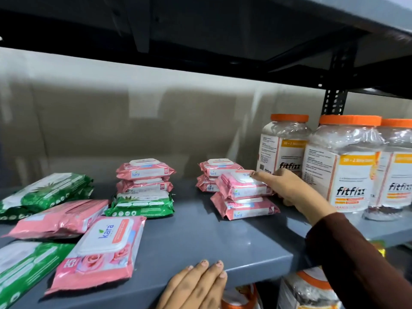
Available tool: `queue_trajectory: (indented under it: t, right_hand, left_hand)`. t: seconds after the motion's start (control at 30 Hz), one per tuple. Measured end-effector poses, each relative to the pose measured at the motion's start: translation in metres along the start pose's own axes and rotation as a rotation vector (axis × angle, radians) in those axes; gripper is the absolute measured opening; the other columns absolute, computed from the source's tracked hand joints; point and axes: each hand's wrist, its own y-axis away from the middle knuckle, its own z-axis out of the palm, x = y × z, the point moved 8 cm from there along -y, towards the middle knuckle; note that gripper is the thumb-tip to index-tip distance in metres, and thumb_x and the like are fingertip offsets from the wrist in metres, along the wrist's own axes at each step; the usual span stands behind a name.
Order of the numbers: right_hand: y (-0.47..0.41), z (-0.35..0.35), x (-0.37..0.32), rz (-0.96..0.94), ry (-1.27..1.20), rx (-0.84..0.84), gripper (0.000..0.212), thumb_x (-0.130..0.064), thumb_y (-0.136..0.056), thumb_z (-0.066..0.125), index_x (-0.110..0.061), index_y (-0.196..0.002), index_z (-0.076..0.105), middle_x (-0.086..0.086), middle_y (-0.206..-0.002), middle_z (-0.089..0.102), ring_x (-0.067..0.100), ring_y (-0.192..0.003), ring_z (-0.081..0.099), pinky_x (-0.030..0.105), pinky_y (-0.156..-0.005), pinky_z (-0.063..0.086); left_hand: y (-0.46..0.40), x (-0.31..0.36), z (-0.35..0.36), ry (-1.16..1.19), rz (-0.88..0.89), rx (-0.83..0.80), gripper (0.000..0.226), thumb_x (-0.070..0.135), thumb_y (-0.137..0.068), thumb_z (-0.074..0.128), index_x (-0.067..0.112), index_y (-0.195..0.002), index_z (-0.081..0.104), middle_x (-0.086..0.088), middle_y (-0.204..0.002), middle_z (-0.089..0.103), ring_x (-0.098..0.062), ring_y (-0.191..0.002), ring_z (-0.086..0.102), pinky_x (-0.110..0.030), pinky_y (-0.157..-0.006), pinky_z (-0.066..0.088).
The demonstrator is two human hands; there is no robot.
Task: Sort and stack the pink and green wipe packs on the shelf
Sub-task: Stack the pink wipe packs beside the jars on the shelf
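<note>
My right hand [287,188] grips a pink wipe pack [242,185], which sits tilted on another pink pack [244,208] at the shelf's right. Behind them stands a stack of two pink packs [217,172]. In the middle, two pink packs [145,176] lie on a green pack [141,205]. At the left lie green packs [49,191], a pink pack [60,218], a face-up pink pack [101,250] and a green pack [24,267] at the front corner. My left hand [196,286] rests flat on the grey shelf's front edge [256,268], holding nothing.
Clear jars with orange lids [343,163] stand at the shelf's right, close beside my right hand. A black upright post [334,94] rises behind them. The upper shelf [200,30] hangs low overhead. More jars [307,288] show on the shelf below.
</note>
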Motion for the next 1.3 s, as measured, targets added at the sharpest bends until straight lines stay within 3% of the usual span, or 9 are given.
queue_trajectory:
  t: [0.13, 0.23, 0.4, 0.6, 0.9, 1.03, 1.17, 1.23, 1.3]
  right_hand:
    - [-0.002, -0.022, -0.027, -0.134, 0.362, 0.019, 0.065, -0.069, -0.075, 0.066, -0.018, -0.113, 0.054, -0.001, -0.097, 0.066, 0.014, -0.079, 0.064, 0.029, -0.066, 0.051]
    - [-0.005, -0.032, -0.067, -0.405, 0.482, -0.009, 0.056, -0.047, -0.08, 0.075, -0.021, -0.128, 0.058, 0.001, -0.121, 0.066, 0.02, -0.105, 0.064, 0.032, -0.087, 0.049]
    - [-0.01, 0.015, -0.081, -0.379, 0.807, -0.573, 0.052, -0.011, -0.082, 0.075, -0.035, -0.127, 0.063, -0.012, -0.128, 0.065, 0.012, -0.121, 0.06, 0.036, -0.108, 0.043]
    - [-0.03, 0.032, -0.08, -0.238, 0.873, -0.484, 0.035, -0.037, -0.086, 0.072, -0.018, -0.114, 0.064, 0.01, -0.118, 0.067, 0.024, -0.097, 0.064, 0.035, -0.077, 0.058]
    - [-0.037, 0.038, -0.079, -0.168, 0.867, -0.223, 0.059, -0.061, -0.088, 0.057, -0.011, -0.057, 0.055, 0.0, -0.043, 0.051, 0.016, -0.04, 0.042, 0.025, -0.046, 0.035]
    - [-0.035, 0.01, -0.092, -0.298, 0.643, -0.293, 0.031, -0.047, -0.086, 0.07, -0.017, -0.079, 0.065, 0.002, -0.069, 0.064, 0.014, -0.052, 0.054, 0.026, -0.049, 0.046]
    - [-0.013, 0.017, -0.086, -0.349, 0.636, -0.599, 0.056, -0.03, -0.081, 0.079, -0.037, -0.133, 0.059, -0.008, -0.138, 0.058, 0.015, -0.123, 0.057, 0.041, -0.107, 0.045]
    - [-0.01, 0.026, -0.077, -0.332, 0.639, -0.599, 0.052, -0.035, -0.077, 0.082, -0.039, -0.126, 0.065, -0.005, -0.135, 0.064, 0.015, -0.116, 0.064, 0.04, -0.106, 0.048]
    - [-0.009, 0.025, -0.075, -0.341, 0.638, -0.461, 0.048, -0.044, -0.073, 0.082, -0.036, -0.119, 0.07, -0.002, -0.12, 0.072, 0.017, -0.103, 0.07, 0.038, -0.099, 0.054]
  left_hand:
    - [-0.004, 0.003, 0.002, -0.052, 0.006, 0.029, 0.035, 0.03, -0.105, 0.02, 0.021, -0.111, 0.053, 0.011, -0.103, 0.077, -0.008, -0.107, 0.053, -0.027, -0.109, 0.022]
    - [-0.003, 0.004, 0.005, -0.049, 0.015, 0.011, 0.035, 0.03, -0.106, 0.02, 0.021, -0.11, 0.053, 0.012, -0.102, 0.077, -0.008, -0.106, 0.053, -0.027, -0.108, 0.022]
    - [-0.002, 0.003, 0.008, -0.056, 0.004, -0.032, 0.036, 0.03, -0.106, 0.019, 0.021, -0.113, 0.053, 0.011, -0.106, 0.077, -0.009, -0.109, 0.052, -0.027, -0.11, 0.021]
    - [-0.005, 0.002, 0.009, -0.077, 0.027, -0.057, 0.036, 0.027, -0.106, 0.016, 0.021, -0.111, 0.052, 0.012, -0.102, 0.077, -0.009, -0.106, 0.052, -0.027, -0.108, 0.021]
    - [-0.001, 0.005, 0.009, -0.104, 0.024, -0.056, 0.035, 0.029, -0.105, 0.02, 0.021, -0.111, 0.053, 0.012, -0.104, 0.077, -0.009, -0.107, 0.052, -0.027, -0.11, 0.021]
    - [-0.001, 0.008, 0.01, -0.099, 0.061, -0.124, 0.035, 0.029, -0.106, 0.019, 0.021, -0.111, 0.053, 0.013, -0.103, 0.077, -0.009, -0.107, 0.052, -0.027, -0.111, 0.02]
    - [0.005, 0.015, 0.008, -0.435, 0.156, -0.007, 0.038, 0.031, -0.106, 0.018, 0.02, -0.116, 0.053, 0.01, -0.104, 0.078, -0.019, -0.116, 0.054, -0.034, -0.118, 0.016]
    - [0.01, 0.035, 0.001, -0.669, 0.39, 0.179, 0.042, 0.029, -0.106, 0.007, 0.012, -0.121, 0.043, 0.013, -0.104, 0.067, -0.044, -0.123, 0.052, -0.056, -0.116, 0.014]
    - [0.006, 0.023, 0.018, -0.897, 0.604, 0.17, 0.044, 0.026, -0.102, -0.004, 0.007, -0.119, 0.031, 0.019, -0.106, 0.048, -0.03, -0.104, 0.061, -0.072, -0.107, 0.014]
